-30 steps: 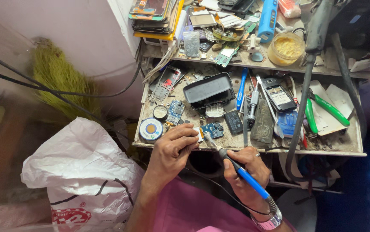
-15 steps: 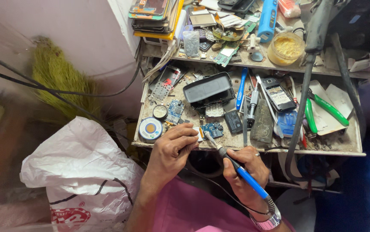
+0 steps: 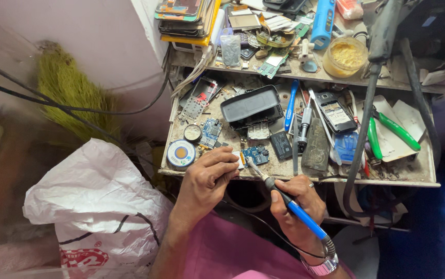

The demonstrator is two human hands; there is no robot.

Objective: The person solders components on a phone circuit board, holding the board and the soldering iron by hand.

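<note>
Blue-handled soldering iron (image 3: 296, 208) is being held in the right hand (image 3: 297, 204), fingers closed around the grip like a pen, tip angled up and left toward the front edge of the worktop (image 3: 336, 180). The left hand (image 3: 209, 178) is resting at that same edge, fingers pinched shut on a small pale part (image 3: 240, 160); what that part is cannot be made out at this size. The iron's tip is sitting just beside the pinched part, so the step in hand appears to be soldering a joint on it. A small blue circuit board (image 3: 256, 153) is lying just behind the tip, and a round solder reel (image 3: 181, 153) is sitting to the left of the left hand. By judgement, the next move is calling for a steady left-hand pinch and a light, brief touch of the tip, keeping heat off the fingers close by.
</note>
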